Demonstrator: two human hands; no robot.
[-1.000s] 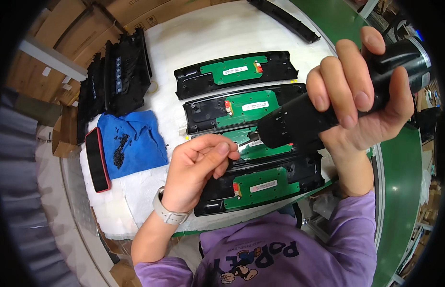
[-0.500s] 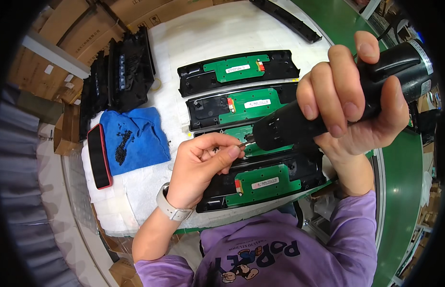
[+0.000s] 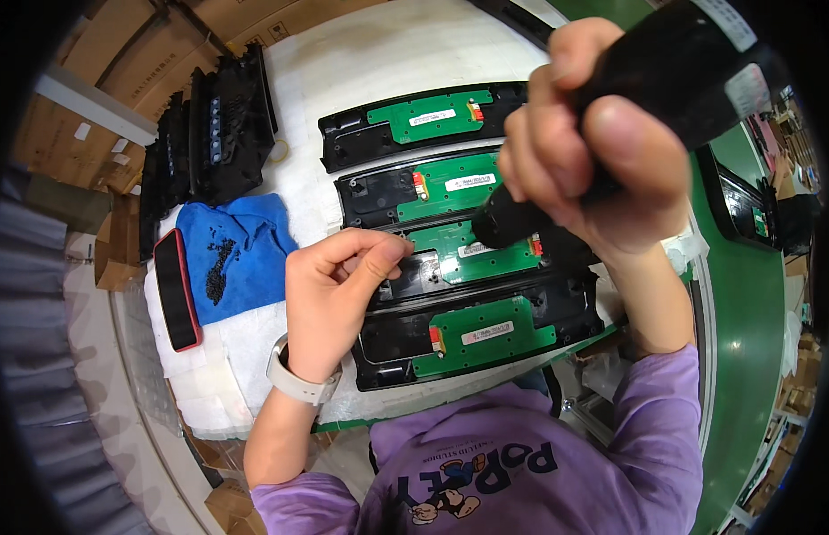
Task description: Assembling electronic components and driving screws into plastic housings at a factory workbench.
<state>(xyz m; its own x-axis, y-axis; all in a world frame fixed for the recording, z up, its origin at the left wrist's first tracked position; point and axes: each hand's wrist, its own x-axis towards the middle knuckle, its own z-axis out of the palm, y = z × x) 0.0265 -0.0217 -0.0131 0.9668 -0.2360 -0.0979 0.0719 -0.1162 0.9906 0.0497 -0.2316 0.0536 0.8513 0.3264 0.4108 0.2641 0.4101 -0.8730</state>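
Observation:
My right hand (image 3: 579,152) is wrapped round a black electric screwdriver (image 3: 668,76), its nose slanting down to the left. That nose hangs over the green circuit board (image 3: 459,266) in the third of several black plastic panels; its tip is hard to see, so contact cannot be told. Beside that board's left end, my left hand (image 3: 329,290) has thumb and forefinger pinched together; anything between them is too small to make out. Closest to me lies another panel (image 3: 387,348) with a green board. Two further panels (image 3: 365,201) lie beyond, each with its board and a red-and-white connector.
Small black screws (image 3: 220,267) lie heaped on a blue cloth (image 3: 264,236) at the left, next to a red-edged phone (image 3: 175,290). Black housings (image 3: 231,134) stand at the table's far left. Another black part (image 3: 512,18) lies at the far edge. Cardboard boxes (image 3: 138,67) line the back.
The screwdriver's bit has left my left fingers, which were on it before. My right hand has shifted left and tilted the tool more steeply over the third board. My left hand has drawn back left.

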